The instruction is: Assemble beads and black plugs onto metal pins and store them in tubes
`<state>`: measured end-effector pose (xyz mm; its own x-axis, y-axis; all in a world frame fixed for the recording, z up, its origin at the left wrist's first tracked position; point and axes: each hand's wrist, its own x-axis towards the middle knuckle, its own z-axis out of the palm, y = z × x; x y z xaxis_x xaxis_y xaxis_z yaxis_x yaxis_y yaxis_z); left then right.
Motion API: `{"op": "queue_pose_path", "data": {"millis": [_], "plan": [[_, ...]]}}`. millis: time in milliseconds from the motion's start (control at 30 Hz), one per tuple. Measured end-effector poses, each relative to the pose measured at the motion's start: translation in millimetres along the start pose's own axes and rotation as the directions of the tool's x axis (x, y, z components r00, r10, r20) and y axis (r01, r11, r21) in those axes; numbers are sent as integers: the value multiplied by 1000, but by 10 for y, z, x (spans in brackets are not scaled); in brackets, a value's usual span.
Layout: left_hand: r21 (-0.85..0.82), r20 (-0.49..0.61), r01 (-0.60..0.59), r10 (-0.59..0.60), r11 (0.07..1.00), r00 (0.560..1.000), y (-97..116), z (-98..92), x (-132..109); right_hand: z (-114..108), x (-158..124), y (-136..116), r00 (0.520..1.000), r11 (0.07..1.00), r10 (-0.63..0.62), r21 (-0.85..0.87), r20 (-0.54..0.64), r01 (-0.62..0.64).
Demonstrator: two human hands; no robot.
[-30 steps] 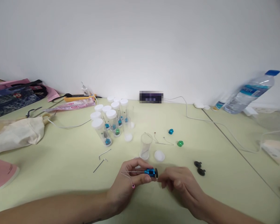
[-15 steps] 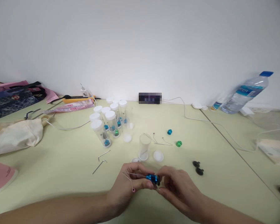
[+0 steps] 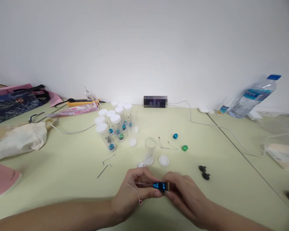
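One blue fitting: our left hand and right hand pinch it, long axis roughly paralleling the tabletop's far edge

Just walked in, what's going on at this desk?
A person is holding a small blue metal piece in both hands. The left hand grips its body; the right hand is closed around the other end, largely hiding it. A thin bent wire extends from the piece, tipped with a small pink ring. Just beyond the hands, a clear tube stands uncapped beside a white cap. Capped tubes stand grouped to the left.
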<state>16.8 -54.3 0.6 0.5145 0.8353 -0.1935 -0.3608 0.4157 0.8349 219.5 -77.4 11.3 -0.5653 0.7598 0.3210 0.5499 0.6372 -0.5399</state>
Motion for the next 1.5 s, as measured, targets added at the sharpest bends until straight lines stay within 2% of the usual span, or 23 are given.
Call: {"op": "queue_pose_path", "data": {"millis": [100, 233, 400, 533, 600, 667, 733, 800, 900, 967, 1033, 1167, 1233, 1333, 1400, 1500], "plan": [[59, -7, 13, -13, 998, 1000, -23, -13, -8, 9, 0, -15, 1000, 1000, 18, -20, 24, -18], [48, 14, 5, -6, 999, 1000, -22, -5, -26, 22, -1, -19, 997, 997, 66, -48, 50, -63], [111, 101, -94, 83, 989, 991, -1, 27, -60, -8, -3, -3, 996, 999, -27, -37, 80, 30], [151, 135, -88, 67, 985, 988, 5, 47, -90, -23, -30, -34, 996, 998, -59, 10, 62, 58], [193, 123, -101, 78, 976, 989, 5, 49, -107, -14, -35, -91, 998, 999, -44, 26, 54, 42], [245, 110, -166, 143, 955, 984, 4, 42, -124, 7, -30, -170, 999, 999, 4, 53, 46, -7], [284, 105, -222, 199, 933, 974, 3, 26, -141, 42, -22, -257, 996, 985, 78, 153, 39, -83], [304, 111, -239, 215, 922, 970, 0, 8, -157, 95, -17, -331, 981, 922, 188, 336, 52, -195], [334, 115, -249, 223, 909, 968, -13, -18, -173, 196, -22, -394, 940, 724, 311, 605, 141, -331], [361, 125, -277, 248, 890, 961, -20, -29, -179, 262, -31, -402, 923, 609, 337, 705, 185, -363], [400, 153, -335, 298, 853, 942, -11, -29, -185, 315, -39, -393, 924, 563, 338, 748, 181, -352], [465, 206, -442, 392, 767, 897, 81, 22, -233, 343, -50, -356, 915, 558, 394, 768, 90, -315], [475, 242, -425, 350, 770, 905, 142, 59, -266, 307, -55, -336, 897, 562, 442, 771, 28, -301], [471, 353, -311, 146, 825, 924, 186, 83, -277, 197, -57, -309, 900, 574, 432, 788, -60, -224], [417, 435, -238, 38, 877, 900, 168, 72, -245, 109, -53, -298, 924, 574, 372, 803, -85, -157], [347, 526, -198, -15, 917, 851, 107, 44, -178, 7, -45, -304, 947, 580, 308, 807, -90, -112]]}}
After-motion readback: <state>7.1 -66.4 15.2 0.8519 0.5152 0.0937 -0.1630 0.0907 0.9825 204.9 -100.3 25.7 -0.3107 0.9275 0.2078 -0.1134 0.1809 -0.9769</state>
